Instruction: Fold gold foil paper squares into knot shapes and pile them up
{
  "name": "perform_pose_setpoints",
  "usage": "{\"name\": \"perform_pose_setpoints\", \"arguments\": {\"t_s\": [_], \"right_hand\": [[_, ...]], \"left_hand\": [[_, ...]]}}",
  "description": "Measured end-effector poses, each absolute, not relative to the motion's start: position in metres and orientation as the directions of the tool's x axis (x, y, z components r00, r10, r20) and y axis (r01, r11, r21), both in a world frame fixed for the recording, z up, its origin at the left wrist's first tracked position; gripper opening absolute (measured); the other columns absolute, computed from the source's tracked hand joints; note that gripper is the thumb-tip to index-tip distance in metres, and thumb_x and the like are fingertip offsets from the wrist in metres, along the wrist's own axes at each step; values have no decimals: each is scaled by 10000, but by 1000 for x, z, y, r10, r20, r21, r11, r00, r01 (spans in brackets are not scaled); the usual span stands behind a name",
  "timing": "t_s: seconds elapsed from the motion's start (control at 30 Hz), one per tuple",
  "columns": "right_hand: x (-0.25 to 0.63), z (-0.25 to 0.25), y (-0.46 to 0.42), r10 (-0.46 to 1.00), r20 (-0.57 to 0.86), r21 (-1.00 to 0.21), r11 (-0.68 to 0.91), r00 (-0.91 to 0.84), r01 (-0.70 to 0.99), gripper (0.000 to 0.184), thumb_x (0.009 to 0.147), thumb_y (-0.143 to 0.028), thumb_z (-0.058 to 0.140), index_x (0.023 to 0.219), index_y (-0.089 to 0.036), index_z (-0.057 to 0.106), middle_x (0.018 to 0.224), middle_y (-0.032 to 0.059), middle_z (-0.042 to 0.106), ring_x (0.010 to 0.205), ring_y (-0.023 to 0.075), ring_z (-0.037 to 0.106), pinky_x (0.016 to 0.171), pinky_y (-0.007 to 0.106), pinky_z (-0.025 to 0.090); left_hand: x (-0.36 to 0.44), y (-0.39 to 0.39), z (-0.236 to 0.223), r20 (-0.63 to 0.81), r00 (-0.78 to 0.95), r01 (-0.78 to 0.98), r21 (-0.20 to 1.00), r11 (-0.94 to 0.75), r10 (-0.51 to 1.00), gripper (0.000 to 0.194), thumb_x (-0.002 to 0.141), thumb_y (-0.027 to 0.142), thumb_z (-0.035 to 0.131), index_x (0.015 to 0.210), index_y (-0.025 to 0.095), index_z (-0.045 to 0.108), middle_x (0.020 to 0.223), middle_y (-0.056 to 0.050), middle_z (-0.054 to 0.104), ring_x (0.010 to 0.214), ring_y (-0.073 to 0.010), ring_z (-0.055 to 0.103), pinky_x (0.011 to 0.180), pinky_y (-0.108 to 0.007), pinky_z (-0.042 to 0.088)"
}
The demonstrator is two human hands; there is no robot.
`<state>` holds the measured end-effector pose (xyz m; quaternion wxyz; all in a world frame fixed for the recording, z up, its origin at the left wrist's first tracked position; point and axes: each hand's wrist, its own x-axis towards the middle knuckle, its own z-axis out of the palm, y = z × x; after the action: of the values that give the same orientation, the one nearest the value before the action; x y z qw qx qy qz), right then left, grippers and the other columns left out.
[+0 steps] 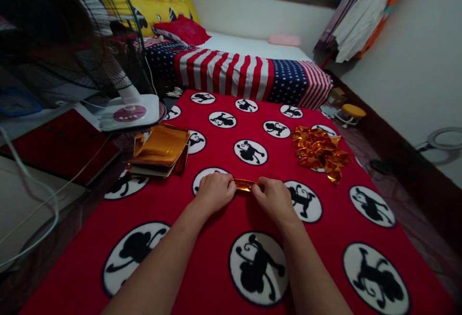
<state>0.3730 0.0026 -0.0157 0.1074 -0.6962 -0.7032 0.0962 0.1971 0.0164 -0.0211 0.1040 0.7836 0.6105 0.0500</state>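
Observation:
A narrow folded strip of shiny gold foil paper is stretched between my two hands, just over the red cloth with black monkey figures in white circles. My left hand pinches its left end, thumb and fingers pressed together. At the right end, my right hand grips it in the same way. Beyond my left hand lies a stack of flat gold foil sheets. Several folded gold foil pieces sit in a heap beyond my right hand, on the cloth. My fingers partly hide the strip's ends.
A white-based fan with blurred blades stands at the left, near a looping white cable. Past the cloth's far edge is a bed with a stars-and-stripes cover. An orange-topped stool stands on the floor at the right.

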Motion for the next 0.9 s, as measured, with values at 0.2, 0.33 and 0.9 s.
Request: {"name": "perform_pose_setpoints", "arguments": {"t_s": [0.2,0.33,0.9], "right_hand": [[372,-11,4,999,11,-191,37,-35,981,218,807,-326,530,679,-203,656,658,53,676,632,163,594,538,274,211],[372,-4,4,996,-58,-191,58,-70,980,224,799,-299,527,675,-202,686,660,61,683,622,164,593,529,275,214],[364,4,0,997,-79,-151,5,-17,989,253,823,-286,518,702,-198,722,689,92,702,658,183,631,541,281,248]], "left_hand": [[198,13,-13,-118,277,949,190,-252,953,380,890,307,344,913,189,704,880,-133,721,819,-274,682,689,-340,449],[199,13,-11,-152,263,954,191,-233,953,377,875,314,369,922,193,723,895,-141,721,845,-293,680,719,-358,466],[203,10,-4,-151,218,966,176,-191,964,402,894,285,330,910,185,719,895,-142,727,844,-302,691,703,-370,486]]}}
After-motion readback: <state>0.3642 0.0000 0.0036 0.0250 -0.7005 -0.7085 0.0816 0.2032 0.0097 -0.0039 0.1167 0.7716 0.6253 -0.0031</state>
